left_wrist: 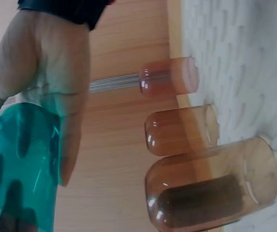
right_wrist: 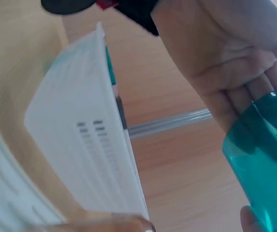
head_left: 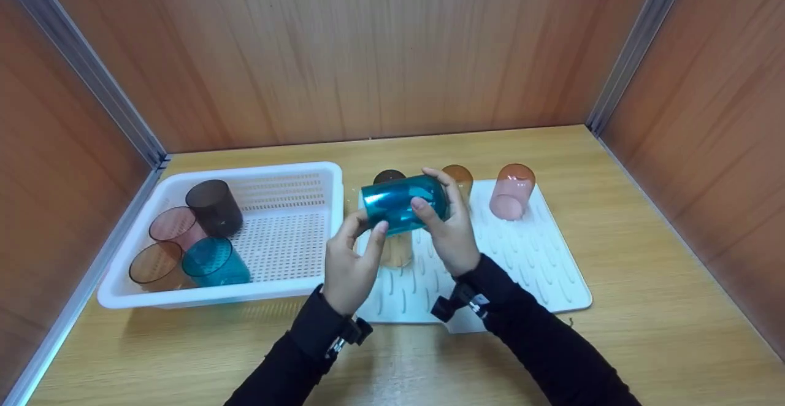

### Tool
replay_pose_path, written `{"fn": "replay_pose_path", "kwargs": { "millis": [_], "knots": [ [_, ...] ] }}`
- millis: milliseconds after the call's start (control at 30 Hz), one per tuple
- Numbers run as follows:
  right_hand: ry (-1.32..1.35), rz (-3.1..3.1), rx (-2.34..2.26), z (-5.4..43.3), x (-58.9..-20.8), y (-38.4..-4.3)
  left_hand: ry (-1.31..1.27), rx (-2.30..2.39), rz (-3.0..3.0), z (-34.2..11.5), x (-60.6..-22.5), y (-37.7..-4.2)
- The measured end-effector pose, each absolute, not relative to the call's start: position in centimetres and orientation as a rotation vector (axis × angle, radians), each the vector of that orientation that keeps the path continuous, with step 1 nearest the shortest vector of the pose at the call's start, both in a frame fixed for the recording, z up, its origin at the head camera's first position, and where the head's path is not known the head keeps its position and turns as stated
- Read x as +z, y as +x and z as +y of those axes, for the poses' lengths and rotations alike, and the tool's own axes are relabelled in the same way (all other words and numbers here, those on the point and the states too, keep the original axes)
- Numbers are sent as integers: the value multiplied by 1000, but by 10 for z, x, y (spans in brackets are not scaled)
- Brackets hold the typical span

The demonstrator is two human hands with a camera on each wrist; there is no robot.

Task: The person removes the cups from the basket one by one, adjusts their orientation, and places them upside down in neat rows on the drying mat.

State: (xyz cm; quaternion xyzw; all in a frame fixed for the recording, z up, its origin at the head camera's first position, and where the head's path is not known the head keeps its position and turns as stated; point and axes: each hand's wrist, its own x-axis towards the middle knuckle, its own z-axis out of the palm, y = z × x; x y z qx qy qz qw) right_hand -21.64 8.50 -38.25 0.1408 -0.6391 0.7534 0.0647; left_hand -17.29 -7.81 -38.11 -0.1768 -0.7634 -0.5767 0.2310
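Left hand [head_left: 351,266] and right hand [head_left: 452,231] grasp blue cup [head_left: 400,199] together, cup sideways above mat [head_left: 527,265]. Step seems turning cup over; next move probably calls for mouth-down lowering, with steady grip.

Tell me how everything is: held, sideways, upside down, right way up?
Held blue cup, on its side.
Left hand, gripping it.
Right hand, gripping it.
White basket, open on top.
Four basket cups, mouths up.
White mat, lying flat.
Four visible mat cups, upside down.
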Motion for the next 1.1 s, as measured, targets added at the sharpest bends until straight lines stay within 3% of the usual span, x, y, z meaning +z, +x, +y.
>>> {"fn": "replay_pose_path", "kwargs": {
  "millis": [533,1100],
  "knots": [
    [259,-2168,1802,181,-388,-236,-570,-601,-2782,-93,-447,-142],
    [436,-2570,1042,187,-411,-248,-588,-478,-3313,-104,-471,-139]
  ]
}}
